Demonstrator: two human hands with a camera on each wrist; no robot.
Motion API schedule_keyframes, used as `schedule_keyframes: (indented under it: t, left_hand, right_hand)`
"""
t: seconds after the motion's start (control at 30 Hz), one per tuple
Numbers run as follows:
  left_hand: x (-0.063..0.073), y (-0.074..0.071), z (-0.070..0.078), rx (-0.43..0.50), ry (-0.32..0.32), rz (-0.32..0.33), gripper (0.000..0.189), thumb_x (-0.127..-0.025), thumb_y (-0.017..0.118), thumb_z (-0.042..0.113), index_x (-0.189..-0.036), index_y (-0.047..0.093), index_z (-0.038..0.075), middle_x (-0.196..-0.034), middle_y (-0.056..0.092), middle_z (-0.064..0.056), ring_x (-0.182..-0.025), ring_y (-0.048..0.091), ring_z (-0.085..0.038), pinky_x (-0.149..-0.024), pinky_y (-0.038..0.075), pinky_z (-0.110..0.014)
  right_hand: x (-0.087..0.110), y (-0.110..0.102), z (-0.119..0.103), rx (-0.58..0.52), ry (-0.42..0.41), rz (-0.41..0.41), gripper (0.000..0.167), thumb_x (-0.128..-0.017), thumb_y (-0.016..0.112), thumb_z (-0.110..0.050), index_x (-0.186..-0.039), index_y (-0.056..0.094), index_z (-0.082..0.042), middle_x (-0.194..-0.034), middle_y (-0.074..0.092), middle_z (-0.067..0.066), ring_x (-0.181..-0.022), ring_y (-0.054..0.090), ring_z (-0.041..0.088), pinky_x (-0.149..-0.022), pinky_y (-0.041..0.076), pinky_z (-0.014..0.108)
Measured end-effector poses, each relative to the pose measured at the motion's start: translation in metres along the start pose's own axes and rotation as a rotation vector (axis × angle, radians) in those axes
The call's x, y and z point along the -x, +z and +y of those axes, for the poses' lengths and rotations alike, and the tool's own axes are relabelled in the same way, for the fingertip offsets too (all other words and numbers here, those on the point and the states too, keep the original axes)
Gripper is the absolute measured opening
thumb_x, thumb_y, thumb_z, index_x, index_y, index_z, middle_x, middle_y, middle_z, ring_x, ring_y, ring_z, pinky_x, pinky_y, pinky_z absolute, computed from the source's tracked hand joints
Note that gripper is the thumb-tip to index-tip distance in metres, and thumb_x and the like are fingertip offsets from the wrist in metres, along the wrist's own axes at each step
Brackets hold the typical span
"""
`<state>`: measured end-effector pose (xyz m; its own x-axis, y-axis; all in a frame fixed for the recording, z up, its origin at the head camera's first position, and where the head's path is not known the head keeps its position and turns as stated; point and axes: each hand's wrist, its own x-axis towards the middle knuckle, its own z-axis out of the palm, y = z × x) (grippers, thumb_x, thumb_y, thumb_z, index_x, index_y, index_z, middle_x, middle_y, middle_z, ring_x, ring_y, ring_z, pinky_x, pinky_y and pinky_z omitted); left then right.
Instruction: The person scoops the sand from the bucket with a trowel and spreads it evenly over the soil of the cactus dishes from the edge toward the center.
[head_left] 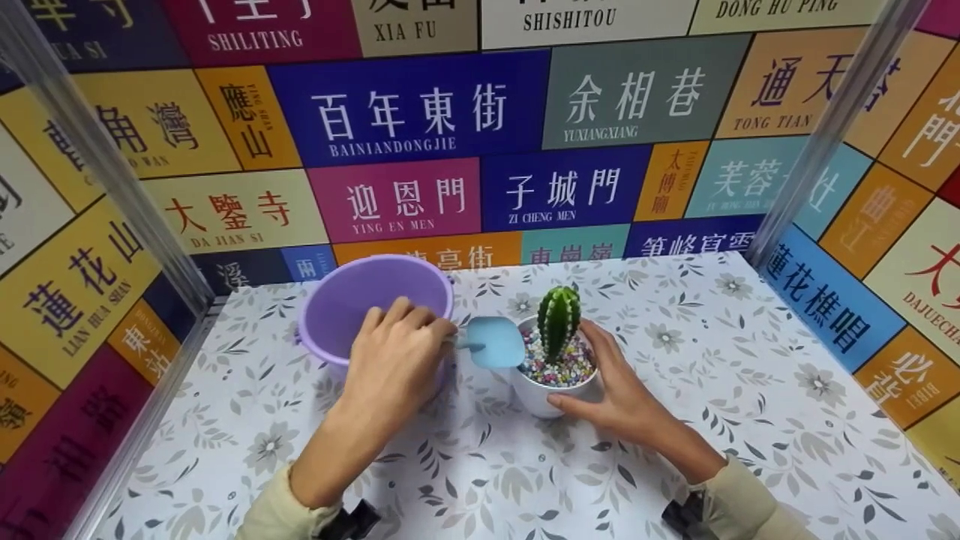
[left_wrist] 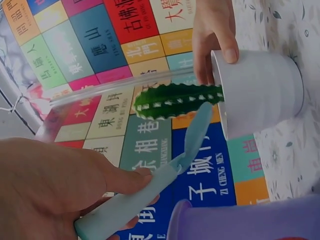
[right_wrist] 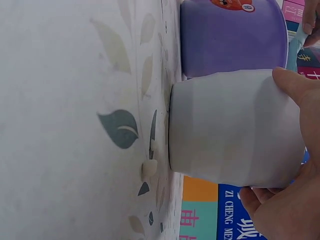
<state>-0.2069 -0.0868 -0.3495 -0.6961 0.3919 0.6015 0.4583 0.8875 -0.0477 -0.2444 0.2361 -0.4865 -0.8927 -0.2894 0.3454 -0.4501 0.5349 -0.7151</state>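
Observation:
My left hand (head_left: 396, 356) grips the pale handle of a small light-blue trowel (head_left: 496, 342), the thumb lying along it in the left wrist view. The trowel's blade overlaps the left rim of a white flowerpot (head_left: 546, 401) in the head view. A ribbed green cactus (head_left: 559, 321) stands upright in the pot among multicoloured pebbles (head_left: 551, 369). Around the pot's right side curls my right hand (head_left: 634, 394), thumb at the front and fingers behind. The right wrist view shows the pot's smooth side (right_wrist: 230, 127) with its base on the tabletop.
Left of the pot stands a purple bucket (head_left: 345, 304), partly behind my left hand. A leaf-patterned cloth (head_left: 742, 360) covers the table. Colourful panels with place names (head_left: 409, 112) wall in the back and sides, with clear posts (head_left: 810, 142) at the corners.

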Motion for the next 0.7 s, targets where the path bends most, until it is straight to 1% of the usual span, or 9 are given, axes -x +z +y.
schedule_keyframes:
  t: [0.1, 0.23, 0.3, 0.43, 0.57, 0.63, 0.7]
  left_hand:
    - [0.004, 0.001, -0.009, 0.050, -0.018, 0.020, 0.017, -0.091, 0.086, 0.016, -0.108, 0.085, 0.018, -0.103, 0.082, -0.004, -0.099, 0.067, -0.028, -0.080, 0.049, -0.043]
    - [0.012, 0.002, -0.023, 0.136, -0.061, 0.040, 0.019, -0.093, 0.085, 0.016, -0.112, 0.084, 0.017, -0.106, 0.082, -0.003, -0.100, 0.065, -0.028, -0.080, 0.047, -0.043]
    - [0.015, 0.003, -0.029, 0.186, -0.091, 0.048, 0.019, -0.095, 0.084, 0.018, -0.114, 0.083, 0.016, -0.106, 0.082, -0.003, -0.098, 0.064, -0.027, -0.080, 0.046, -0.041]
    - [0.023, 0.005, -0.042, 0.287, -0.145, 0.090, 0.018, -0.097, 0.082, 0.017, -0.115, 0.083, 0.014, -0.107, 0.081, -0.005, -0.098, 0.061, -0.028, -0.082, 0.043, -0.040]
    - [0.030, 0.008, -0.057, 0.359, -0.203, 0.128, 0.020, -0.096, 0.082, 0.015, -0.116, 0.083, 0.012, -0.108, 0.081, -0.008, -0.100, 0.062, -0.029, -0.088, 0.041, -0.044]
    - [0.033, 0.009, -0.064, 0.379, -0.239, 0.130, 0.021, -0.096, 0.082, 0.014, -0.117, 0.083, 0.012, -0.110, 0.081, -0.009, -0.103, 0.063, -0.031, -0.092, 0.041, -0.046]
    - [0.036, 0.009, -0.072, 0.393, -0.284, 0.118, 0.022, -0.096, 0.082, 0.013, -0.118, 0.082, 0.011, -0.112, 0.080, -0.010, -0.106, 0.063, -0.032, -0.098, 0.042, -0.049]
  right_hand:
    - [0.000, 0.000, 0.000, -0.006, 0.004, -0.002, 0.118, -0.087, 0.091, -0.040, -0.173, 0.016, -0.009, -0.178, 0.022, 0.021, -0.161, 0.029, 0.050, -0.127, 0.029, 0.069]
    - [0.000, 0.000, -0.001, -0.012, 0.001, -0.008, 0.118, -0.087, 0.091, -0.040, -0.173, 0.016, -0.011, -0.178, 0.022, 0.020, -0.162, 0.029, 0.048, -0.127, 0.030, 0.066]
    - [-0.001, 0.000, -0.001, -0.008, 0.002, -0.009, 0.119, -0.086, 0.092, -0.041, -0.173, 0.016, -0.012, -0.178, 0.023, 0.019, -0.162, 0.029, 0.046, -0.127, 0.031, 0.064]
    - [0.000, -0.001, -0.002, -0.007, -0.002, -0.007, 0.120, -0.085, 0.092, -0.041, -0.173, 0.016, -0.012, -0.178, 0.021, 0.021, -0.162, 0.028, 0.046, -0.127, 0.033, 0.062]
    - [0.000, -0.003, -0.004, -0.009, -0.022, 0.004, 0.120, -0.085, 0.092, -0.039, -0.174, 0.016, -0.012, -0.178, 0.021, 0.021, -0.163, 0.026, 0.047, -0.127, 0.029, 0.068]
    - [0.001, -0.005, -0.006, -0.012, -0.021, 0.014, 0.119, -0.085, 0.092, -0.039, -0.174, 0.016, -0.016, -0.179, 0.022, 0.018, -0.164, 0.025, 0.047, -0.126, 0.026, 0.074]
    - [0.000, -0.006, -0.007, -0.023, -0.012, 0.019, 0.117, -0.086, 0.091, -0.039, -0.174, 0.017, -0.021, -0.179, 0.022, 0.015, -0.165, 0.023, 0.045, -0.126, 0.021, 0.077]
